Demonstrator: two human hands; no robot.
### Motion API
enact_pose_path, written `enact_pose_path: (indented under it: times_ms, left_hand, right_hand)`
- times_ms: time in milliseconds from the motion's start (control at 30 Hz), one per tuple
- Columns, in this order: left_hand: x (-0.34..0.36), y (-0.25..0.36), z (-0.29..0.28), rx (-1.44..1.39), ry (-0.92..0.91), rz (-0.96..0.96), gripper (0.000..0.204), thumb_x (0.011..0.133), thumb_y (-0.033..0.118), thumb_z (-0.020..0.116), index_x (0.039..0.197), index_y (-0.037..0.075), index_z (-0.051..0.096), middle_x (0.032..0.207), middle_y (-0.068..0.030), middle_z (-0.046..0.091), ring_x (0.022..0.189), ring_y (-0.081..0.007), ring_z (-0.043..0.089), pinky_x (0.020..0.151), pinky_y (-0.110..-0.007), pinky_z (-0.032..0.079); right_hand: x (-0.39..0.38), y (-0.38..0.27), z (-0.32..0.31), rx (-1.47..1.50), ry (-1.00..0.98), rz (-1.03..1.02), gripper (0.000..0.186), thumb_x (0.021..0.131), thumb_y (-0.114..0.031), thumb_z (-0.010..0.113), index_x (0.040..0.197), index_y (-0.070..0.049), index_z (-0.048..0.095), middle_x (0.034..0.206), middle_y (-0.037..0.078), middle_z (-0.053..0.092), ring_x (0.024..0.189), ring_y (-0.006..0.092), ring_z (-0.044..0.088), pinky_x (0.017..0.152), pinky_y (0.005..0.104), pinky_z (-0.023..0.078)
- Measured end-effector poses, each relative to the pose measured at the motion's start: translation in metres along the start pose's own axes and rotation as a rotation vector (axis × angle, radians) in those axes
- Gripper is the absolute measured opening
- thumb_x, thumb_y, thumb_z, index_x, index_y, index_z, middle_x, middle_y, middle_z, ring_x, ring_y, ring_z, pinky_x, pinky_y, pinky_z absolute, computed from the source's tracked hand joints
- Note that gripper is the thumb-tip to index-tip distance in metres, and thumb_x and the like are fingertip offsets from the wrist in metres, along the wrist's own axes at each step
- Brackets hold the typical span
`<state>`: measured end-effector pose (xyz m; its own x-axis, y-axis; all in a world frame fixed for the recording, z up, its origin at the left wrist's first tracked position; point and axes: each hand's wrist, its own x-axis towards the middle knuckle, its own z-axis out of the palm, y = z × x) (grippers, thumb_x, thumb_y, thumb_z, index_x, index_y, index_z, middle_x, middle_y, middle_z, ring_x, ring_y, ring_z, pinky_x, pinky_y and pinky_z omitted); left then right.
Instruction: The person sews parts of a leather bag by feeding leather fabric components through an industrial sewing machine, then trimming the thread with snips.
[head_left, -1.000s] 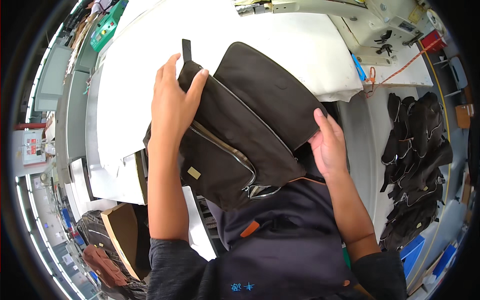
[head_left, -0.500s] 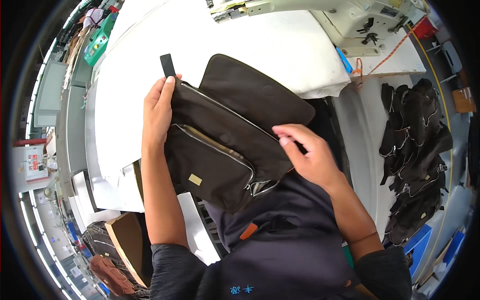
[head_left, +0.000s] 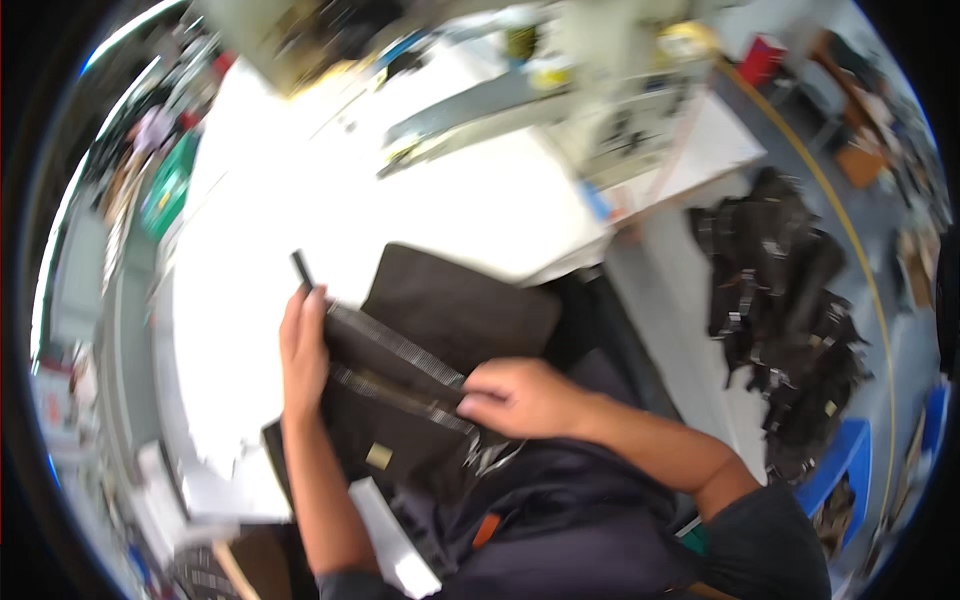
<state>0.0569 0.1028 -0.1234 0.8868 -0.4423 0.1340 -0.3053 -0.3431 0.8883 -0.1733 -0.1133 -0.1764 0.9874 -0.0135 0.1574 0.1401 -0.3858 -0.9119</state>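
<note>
A dark brown fabric bag (head_left: 405, 375) lies across my lap against the white work table's near edge. Its flap (head_left: 455, 305) is folded back over the table, and two metal zippers run across the body, with a small gold-coloured tag on the front. My left hand (head_left: 305, 345) grips the bag's upper left corner, by a short dark strap tab (head_left: 301, 270) that sticks up past the fingers. With curled fingers, my right hand (head_left: 525, 397) holds the bag near the right end of the upper zipper. Motion blur hides exactly what the right fingertips pinch.
A sewing machine (head_left: 625, 130) stands at the far side of the white table (head_left: 240, 330). To the right, a pile of similar dark bags (head_left: 775, 300) hangs over a pale surface, above a blue stool (head_left: 840, 460). A green case (head_left: 172, 190) sits far left.
The view has swung up and blurred, so everything sits lower. My right hand has moved left along the bag and its fingers have closed at the zipper edge. My left hand keeps its corner.
</note>
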Motion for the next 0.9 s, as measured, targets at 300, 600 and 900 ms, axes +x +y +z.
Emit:
enact_pose_path:
  times_ms: [300, 600, 900]
  left_hand:
    - [-0.044, 0.051, 0.011, 0.377, -0.261, 0.19, 0.047, 0.11, 0.03, 0.06, 0.141, -0.005, 0.06, 0.14, -0.0268, 0.064, 0.127, -0.0373, 0.063, 0.111, -0.044, 0.048]
    - [-0.089, 0.136, 0.019, 0.161, -0.348, 0.45, 0.04, 0.106, 0.015, 0.066, 0.14, -0.005, 0.061, 0.139, -0.0204, 0.065, 0.127, -0.0318, 0.062, 0.111, -0.042, 0.048]
    - [-0.121, 0.192, 0.004, -0.084, -0.52, 0.585, 0.038, 0.105, 0.018, 0.066, 0.137, -0.005, 0.064, 0.132, -0.0213, 0.069, 0.122, -0.0335, 0.064, 0.109, -0.042, 0.048]
  right_hand:
    - [-0.04, 0.026, 0.002, -0.407, -0.402, -0.103, 0.031, 0.084, -0.032, 0.069, 0.082, -0.001, 0.074, 0.079, 0.021, 0.072, 0.084, 0.043, 0.071, 0.076, 0.0518, 0.056]
    - [-0.097, -0.081, -0.048, 0.341, 0.019, -0.182, 0.049, 0.113, -0.027, 0.057, 0.074, 0.001, 0.044, 0.062, 0.007, 0.037, 0.055, 0.0213, 0.035, 0.058, 0.0406, 0.035]
    - [-0.117, -0.177, -0.071, 0.684, 0.232, 0.142, 0.032, 0.112, -0.034, 0.058, 0.098, -0.006, 0.063, 0.086, -0.005, 0.059, 0.079, 0.0038, 0.057, 0.072, 0.0239, 0.051]
